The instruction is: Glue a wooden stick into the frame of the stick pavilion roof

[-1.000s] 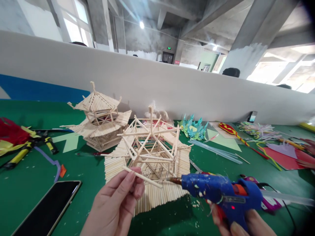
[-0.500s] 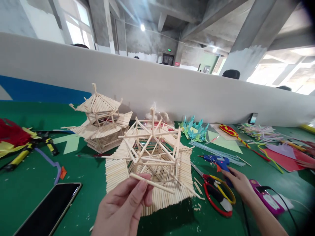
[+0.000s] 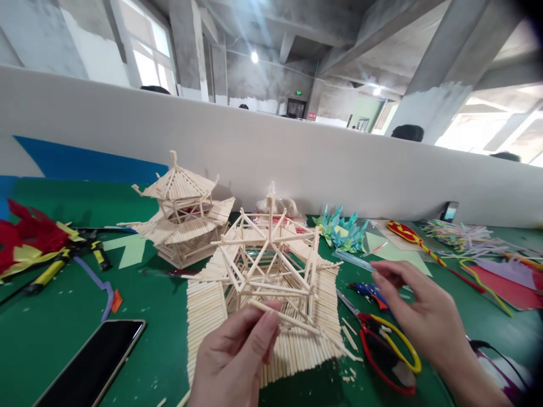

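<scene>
My left hand (image 3: 237,356) pinches a thin wooden stick (image 3: 288,319) between thumb and fingers, in front of a half-built pavilion model (image 3: 203,305) made of such sticks. The model's upper frame is open, with a short post at its centre. My right hand (image 3: 419,316) is raised over the blue glue gun (image 3: 362,288), fingers loosely curved and thumb apart from them, with nothing visible in it. It hides most of the glue gun. Clear glue sticks (image 3: 354,261) lie just behind its fingertips. Scissors (image 3: 413,362) with red and yellow handles lie between the two hands.
A roofed stick pavilion (image 3: 186,186) stands behind on the left. A phone (image 3: 91,362) lies front left, near red and yellow crafts (image 3: 25,243). Turquoise folded-paper work (image 3: 341,229), coloured paper (image 3: 513,277) and twisted strips (image 3: 462,237) lie right. A white partition (image 3: 237,147) closes the back.
My right hand has left the glue gun's handle and risen up and forward. My left hand still pinches the stick. The whole view has shifted slightly.
</scene>
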`<state>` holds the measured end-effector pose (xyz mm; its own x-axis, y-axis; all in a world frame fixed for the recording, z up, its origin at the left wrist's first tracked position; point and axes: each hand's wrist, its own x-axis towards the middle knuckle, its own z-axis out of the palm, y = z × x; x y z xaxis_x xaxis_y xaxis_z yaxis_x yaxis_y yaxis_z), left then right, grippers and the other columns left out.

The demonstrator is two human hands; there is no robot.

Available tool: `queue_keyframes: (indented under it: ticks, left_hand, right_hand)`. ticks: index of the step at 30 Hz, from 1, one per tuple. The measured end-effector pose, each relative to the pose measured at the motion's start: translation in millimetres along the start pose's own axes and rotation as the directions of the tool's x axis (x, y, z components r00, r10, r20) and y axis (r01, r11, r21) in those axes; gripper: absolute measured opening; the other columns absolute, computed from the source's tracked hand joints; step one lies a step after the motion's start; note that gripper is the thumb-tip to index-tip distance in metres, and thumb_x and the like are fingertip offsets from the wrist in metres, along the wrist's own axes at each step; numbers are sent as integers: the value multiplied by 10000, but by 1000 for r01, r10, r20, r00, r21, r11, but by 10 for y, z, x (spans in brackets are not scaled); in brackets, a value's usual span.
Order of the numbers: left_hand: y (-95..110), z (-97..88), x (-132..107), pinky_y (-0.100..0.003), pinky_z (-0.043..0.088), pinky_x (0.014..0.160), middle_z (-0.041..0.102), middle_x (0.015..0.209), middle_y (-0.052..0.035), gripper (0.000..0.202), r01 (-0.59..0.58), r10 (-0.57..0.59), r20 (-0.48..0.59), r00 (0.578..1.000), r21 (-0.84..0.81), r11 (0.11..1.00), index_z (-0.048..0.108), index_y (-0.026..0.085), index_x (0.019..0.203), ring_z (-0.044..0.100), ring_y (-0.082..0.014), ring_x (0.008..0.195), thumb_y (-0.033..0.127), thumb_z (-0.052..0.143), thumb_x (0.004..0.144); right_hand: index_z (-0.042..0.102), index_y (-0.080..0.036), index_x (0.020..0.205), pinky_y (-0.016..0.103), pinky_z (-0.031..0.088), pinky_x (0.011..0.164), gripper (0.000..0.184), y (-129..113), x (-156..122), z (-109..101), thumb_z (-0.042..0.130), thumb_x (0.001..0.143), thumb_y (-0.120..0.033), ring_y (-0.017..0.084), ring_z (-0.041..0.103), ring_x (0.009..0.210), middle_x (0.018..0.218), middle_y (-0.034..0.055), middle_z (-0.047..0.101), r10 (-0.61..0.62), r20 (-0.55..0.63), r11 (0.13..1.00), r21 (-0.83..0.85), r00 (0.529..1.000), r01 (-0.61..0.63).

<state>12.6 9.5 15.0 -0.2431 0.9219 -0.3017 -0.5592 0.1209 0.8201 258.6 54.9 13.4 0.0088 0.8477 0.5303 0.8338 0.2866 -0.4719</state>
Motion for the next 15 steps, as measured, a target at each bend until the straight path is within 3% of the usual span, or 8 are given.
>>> queue_keyframes:
  ticks: [2,5,7,11,15]
  left_hand:
    - [-42,-10,32,-160,499,568,715,716,-21,197,11,-10,39,999,-16,1000,747,209,648,602,-108,634,296,854,508]
    - [-79,-22,56,-155,461,543,668,637,4,168,-29,34,113,993,-47,998,748,220,678,555,-88,590,283,838,550]
    - [-75,-29,59,-157,438,520,644,607,10,178,-53,61,140,988,-62,997,748,218,688,525,-83,567,278,841,548]
    - [-15,-52,54,-169,440,494,639,586,-3,220,-48,54,85,995,-63,997,725,183,609,538,-98,561,293,866,480]
    - [40,-77,63,-196,505,558,686,637,-17,277,6,-4,22,1000,-108,994,712,181,580,617,-134,619,301,889,404]
  right_hand:
    - [619,-218,906,229,475,674,109,-526,-17,-43,546,833,-180,138,603,761,822,23,654,-322,-15,942,90,947,322]
    - [641,-201,931,216,474,601,170,-1043,-24,11,571,809,-105,121,580,671,776,8,667,-555,60,822,193,829,536]
    - [659,-181,921,247,465,565,154,-1192,-7,110,537,843,-126,136,574,624,750,15,682,-622,72,780,147,779,609]
    - [675,-153,906,299,460,581,214,-1271,42,282,462,893,-166,168,586,631,766,42,704,-676,77,734,-9,732,679]
    - [679,-119,875,302,459,585,311,-1326,71,313,370,912,-125,169,614,633,715,56,703,-735,63,676,-4,675,737]
